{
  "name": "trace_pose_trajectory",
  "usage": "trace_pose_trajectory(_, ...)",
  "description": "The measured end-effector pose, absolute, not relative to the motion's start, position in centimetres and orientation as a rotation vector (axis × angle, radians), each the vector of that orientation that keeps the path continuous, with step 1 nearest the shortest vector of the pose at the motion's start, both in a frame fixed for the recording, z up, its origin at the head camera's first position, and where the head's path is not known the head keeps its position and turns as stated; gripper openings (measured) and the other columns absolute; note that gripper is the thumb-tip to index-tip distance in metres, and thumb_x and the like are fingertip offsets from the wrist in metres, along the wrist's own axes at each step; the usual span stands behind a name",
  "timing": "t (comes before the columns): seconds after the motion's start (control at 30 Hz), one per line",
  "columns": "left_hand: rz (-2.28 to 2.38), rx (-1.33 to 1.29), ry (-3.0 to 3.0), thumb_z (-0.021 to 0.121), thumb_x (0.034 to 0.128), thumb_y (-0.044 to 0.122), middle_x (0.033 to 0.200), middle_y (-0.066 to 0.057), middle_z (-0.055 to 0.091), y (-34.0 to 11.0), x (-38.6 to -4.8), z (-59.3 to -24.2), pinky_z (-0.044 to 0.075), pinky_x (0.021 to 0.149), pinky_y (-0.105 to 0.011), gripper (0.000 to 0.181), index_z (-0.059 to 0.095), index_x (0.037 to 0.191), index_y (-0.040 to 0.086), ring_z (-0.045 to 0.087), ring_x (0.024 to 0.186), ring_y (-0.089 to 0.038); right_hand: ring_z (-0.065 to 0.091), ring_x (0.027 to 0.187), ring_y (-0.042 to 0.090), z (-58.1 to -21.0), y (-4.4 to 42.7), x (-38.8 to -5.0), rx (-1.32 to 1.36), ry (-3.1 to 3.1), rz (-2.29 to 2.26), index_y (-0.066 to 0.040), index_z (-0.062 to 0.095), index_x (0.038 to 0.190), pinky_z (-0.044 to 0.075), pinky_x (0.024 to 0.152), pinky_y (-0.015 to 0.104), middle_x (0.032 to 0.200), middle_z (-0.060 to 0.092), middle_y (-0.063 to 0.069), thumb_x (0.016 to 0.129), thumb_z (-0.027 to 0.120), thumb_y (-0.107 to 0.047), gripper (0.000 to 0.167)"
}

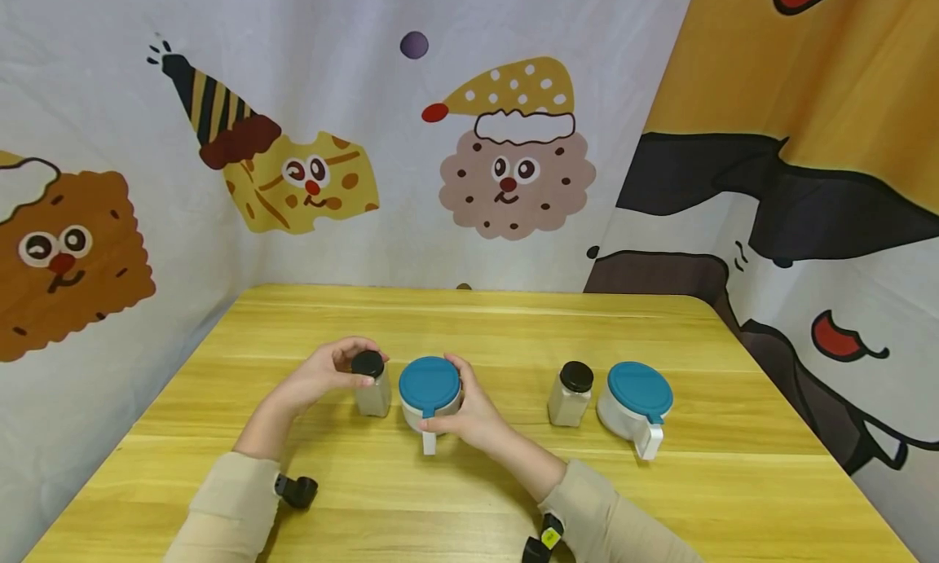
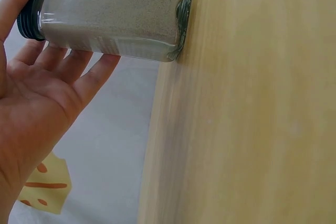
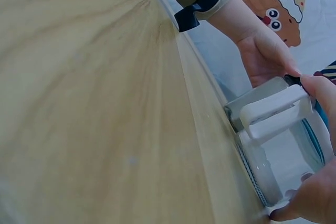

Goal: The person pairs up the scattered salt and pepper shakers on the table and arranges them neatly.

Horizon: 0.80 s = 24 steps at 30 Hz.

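In the head view my left hand (image 1: 317,377) holds a square glass spice jar (image 1: 374,397) with a black lid, the thumb at the lid. A pale powder fills much of the jar (image 2: 113,14) in the left wrist view, where the fingers lie along its side. Just right of it, my right hand (image 1: 475,414) grips a handled seasoning pot (image 1: 429,382) with a blue lid, thumb near the handle and fingers round the far side. The right wrist view shows the pot's white handle (image 3: 275,113) and clear body. Both items stand upright, close together.
Farther right on the wooden table (image 1: 411,514) stand a second black-lidded jar (image 1: 570,400) and a second blue-lidded pot (image 1: 637,396), its handle toward the front right. A printed cartoon curtain (image 1: 411,139) hangs behind the table.
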<state>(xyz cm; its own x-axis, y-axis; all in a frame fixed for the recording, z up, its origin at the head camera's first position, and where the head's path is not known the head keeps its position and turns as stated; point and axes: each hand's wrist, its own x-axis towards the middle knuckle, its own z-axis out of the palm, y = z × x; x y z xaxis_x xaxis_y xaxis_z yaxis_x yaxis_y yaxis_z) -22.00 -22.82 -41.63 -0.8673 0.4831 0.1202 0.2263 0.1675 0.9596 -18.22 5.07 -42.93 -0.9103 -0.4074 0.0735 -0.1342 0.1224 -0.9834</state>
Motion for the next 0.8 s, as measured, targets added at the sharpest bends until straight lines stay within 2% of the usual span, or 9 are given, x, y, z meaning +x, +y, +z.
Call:
trace_pose_trajectory(0.17, 1.789, 0.704, 2.199, 0.07, 0.0876, 0.008, 0.128, -0.029, 0.053, -22.8, -22.0, -41.5, 0.048, 0.087, -0.03, 0.042, 0.053, 0.125, -0.002, 0.056, 0.11, -0.024, 0.038, 0.129, 0.033, -44.4, 5.1, -19.1, -0.557, 2.184, -1.862, -0.01, 0.016, 0.152, 0.024, 0.105, 0.056, 0.145, 0.036, 0.016, 0.071, 0.085, -0.008, 0.107)
trace_pose_trajectory(0.37, 1.789, 0.694, 2.195, 0.069, 0.0888, 0.009, 0.129, -0.031, 0.05, -22.8, -22.1, -41.4, 0.047, 0.087, -0.03, 0.041, 0.053, 0.125, -0.001, 0.055, 0.111, -0.025, 0.039, 0.128, 0.034, -44.5, 5.3, -19.2, -0.572, 2.178, -1.862, -0.013, 0.017, 0.152, 0.025, 0.104, 0.057, 0.145, 0.036, 0.015, 0.073, 0.085, -0.012, 0.104)
trace_pose_trajectory(0.6, 1.778, 0.688, 2.229, 0.068, 0.0901, 0.011, 0.128, -0.029, 0.051, -22.6, -21.9, -41.2, 0.047, 0.087, -0.031, 0.04, 0.053, 0.126, 0.0, 0.055, 0.111, -0.025, 0.035, 0.13, 0.04, -44.1, 5.6, -19.3, -0.612, 2.235, -1.827, -0.01, 0.018, 0.152, 0.029, 0.101, 0.059, 0.149, 0.029, 0.017, 0.076, 0.083, -0.018, 0.1)
trace_pose_trajectory(0.8, 1.773, 0.67, 2.285, 0.067, 0.0916, 0.015, 0.128, -0.026, 0.053, -22.4, -21.8, -40.8, 0.047, 0.088, -0.03, 0.037, 0.056, 0.125, 0.002, 0.054, 0.112, -0.026, 0.028, 0.133, 0.045, -43.6, 6.1, -19.6, -0.613, 2.223, -1.858, -0.006, 0.017, 0.151, 0.026, 0.103, 0.061, 0.149, 0.027, 0.022, 0.082, 0.078, -0.018, 0.093)
